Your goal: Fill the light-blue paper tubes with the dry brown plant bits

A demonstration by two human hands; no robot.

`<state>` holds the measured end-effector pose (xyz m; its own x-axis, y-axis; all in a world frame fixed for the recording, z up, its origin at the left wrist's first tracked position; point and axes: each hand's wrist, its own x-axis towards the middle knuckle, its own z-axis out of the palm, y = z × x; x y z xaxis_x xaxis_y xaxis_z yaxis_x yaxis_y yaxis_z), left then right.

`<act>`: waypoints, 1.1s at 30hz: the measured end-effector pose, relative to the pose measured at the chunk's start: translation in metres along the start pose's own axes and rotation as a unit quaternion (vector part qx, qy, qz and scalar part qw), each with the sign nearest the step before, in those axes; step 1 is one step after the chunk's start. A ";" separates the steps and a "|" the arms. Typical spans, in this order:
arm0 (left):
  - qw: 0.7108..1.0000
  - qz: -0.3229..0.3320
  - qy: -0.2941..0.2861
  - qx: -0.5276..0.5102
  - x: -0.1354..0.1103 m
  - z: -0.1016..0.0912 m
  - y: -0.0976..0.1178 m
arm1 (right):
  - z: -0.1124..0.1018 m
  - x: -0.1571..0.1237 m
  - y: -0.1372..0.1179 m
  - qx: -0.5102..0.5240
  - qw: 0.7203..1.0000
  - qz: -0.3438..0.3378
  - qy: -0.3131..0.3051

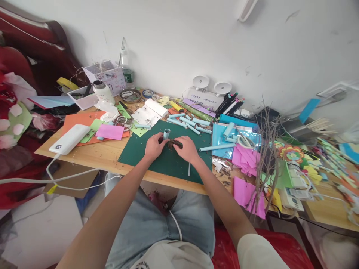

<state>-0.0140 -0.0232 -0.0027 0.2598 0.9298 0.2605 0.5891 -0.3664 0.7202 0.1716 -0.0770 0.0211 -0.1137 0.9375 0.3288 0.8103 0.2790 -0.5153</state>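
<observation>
On the dark green cutting mat (140, 151), my left hand (153, 147) is closed around the lower part of a light blue paper tube (167, 132) that stands nearly upright. Something dark shows between the left fingers; I cannot make out what. My right hand (187, 148) pinches a short dark brown piece (176, 143), like bark or a twig bit. Brown crumbs (170, 145) gather between both hands, close to the tube's base. Several more light blue paper tubes (193, 128) lie behind the hands, and a narrow white strip (189, 169) lies by my right wrist.
A white power bank (69, 139) with a cable is at the left. Behind stand a white bottle (103, 92) and a white twin-lamp box (204, 100). To the right are blue packets (221, 144), pink crepe paper (246, 158) and upright thin branches (267, 138) overhanging the table edge.
</observation>
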 end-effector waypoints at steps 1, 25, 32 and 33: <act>1.000 0.001 0.001 0.000 0.000 0.000 0.000 | 0.005 0.000 0.000 -0.021 1.000 -0.013 -0.011; 1.000 -0.001 0.008 -0.006 0.000 0.001 0.001 | -0.011 -0.004 0.012 0.061 0.997 0.040 -0.029; 1.000 -0.008 0.001 0.001 0.000 0.000 0.002 | -0.023 -0.021 0.008 -0.079 0.990 0.038 -0.108; 1.000 -0.008 0.001 0.000 0.000 0.000 0.003 | -0.023 -0.021 0.007 -0.078 0.992 0.034 -0.095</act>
<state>-0.0121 -0.0240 -0.0010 0.2492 0.9355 0.2504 0.5933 -0.3518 0.7240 0.1928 -0.0993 0.0286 -0.1499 0.9795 0.1345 0.8969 0.1920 -0.3984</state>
